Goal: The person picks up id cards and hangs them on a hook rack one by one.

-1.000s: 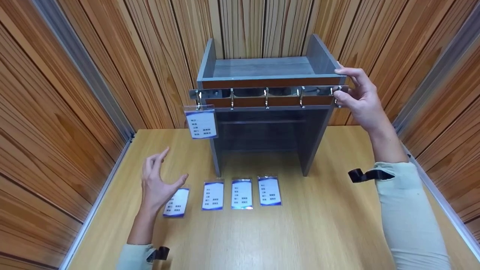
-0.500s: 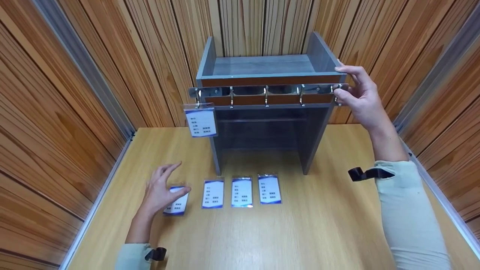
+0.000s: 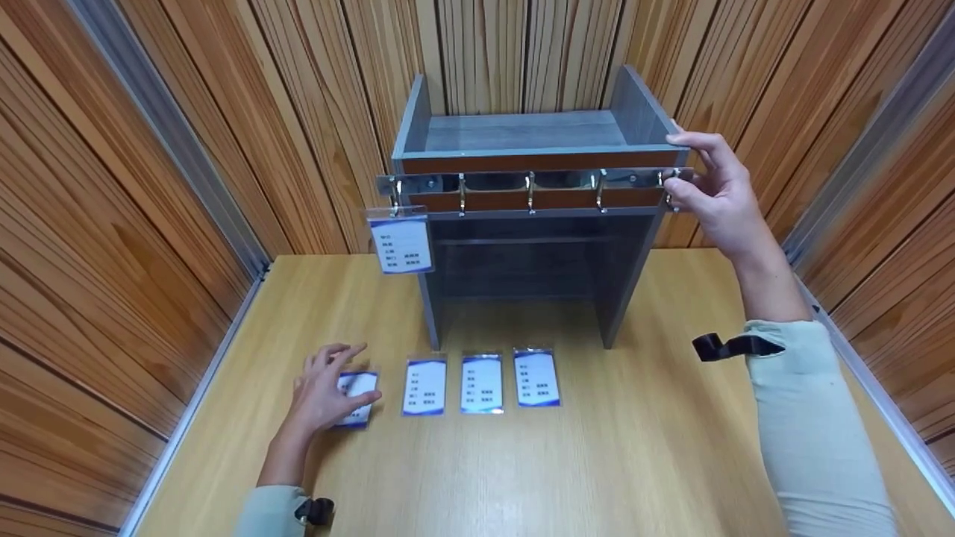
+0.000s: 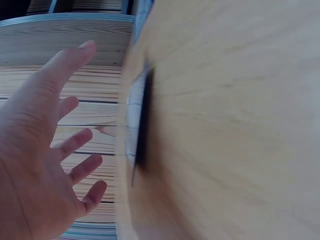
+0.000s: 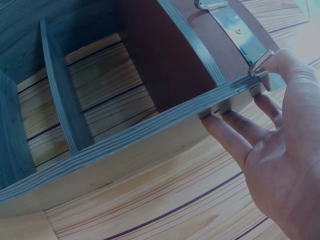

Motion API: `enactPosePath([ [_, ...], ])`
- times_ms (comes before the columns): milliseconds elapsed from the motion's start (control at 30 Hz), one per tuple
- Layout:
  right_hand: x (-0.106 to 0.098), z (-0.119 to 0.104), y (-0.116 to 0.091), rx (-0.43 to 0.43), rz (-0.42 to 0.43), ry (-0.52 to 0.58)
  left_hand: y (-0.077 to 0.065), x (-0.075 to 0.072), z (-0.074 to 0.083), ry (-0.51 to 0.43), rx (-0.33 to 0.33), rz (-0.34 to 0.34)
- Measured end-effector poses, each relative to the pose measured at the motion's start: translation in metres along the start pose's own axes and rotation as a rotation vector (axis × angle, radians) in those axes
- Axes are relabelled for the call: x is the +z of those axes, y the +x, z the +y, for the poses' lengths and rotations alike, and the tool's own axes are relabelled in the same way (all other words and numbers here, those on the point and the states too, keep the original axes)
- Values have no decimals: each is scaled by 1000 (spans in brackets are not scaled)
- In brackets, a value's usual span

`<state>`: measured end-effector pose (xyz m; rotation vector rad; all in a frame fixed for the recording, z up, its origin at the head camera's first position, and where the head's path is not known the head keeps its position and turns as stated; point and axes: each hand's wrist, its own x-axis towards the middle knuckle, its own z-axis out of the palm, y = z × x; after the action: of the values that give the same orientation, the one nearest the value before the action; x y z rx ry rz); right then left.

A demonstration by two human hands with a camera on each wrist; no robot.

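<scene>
My left hand hovers with spread fingers over the leftmost badge on the table, partly hiding it. In the left wrist view this badge lies at a slant, with a dark shadow beside it and the fingers apart from it. My right hand holds the grey shelf unit at its upper right corner. Its thumb is at the end hook of the metal hook rail, while other fingers press the outer side panel. A blue-and-white badge hangs from the rail's leftmost hook.
Three more badges lie in a row on the wooden table, in front of the shelf unit. Wood-plank walls enclose the table at the back and sides. Black straps hang from both sleeves.
My left hand has come down and slightly right onto the leftmost badge, its fingers lowering toward the table. The right hand keeps its hold on the shelf unit's corner.
</scene>
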<state>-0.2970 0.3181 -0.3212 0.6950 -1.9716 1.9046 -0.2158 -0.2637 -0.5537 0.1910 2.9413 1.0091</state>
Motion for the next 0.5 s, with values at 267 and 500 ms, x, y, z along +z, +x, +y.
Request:
enactPosePath([
  [267,0,-1,1,-15,-16,5,0,9,-6,26,-23,-36],
  [500,0,1,0,-5,-12,20,1,16,-8,42,-35,-42],
])
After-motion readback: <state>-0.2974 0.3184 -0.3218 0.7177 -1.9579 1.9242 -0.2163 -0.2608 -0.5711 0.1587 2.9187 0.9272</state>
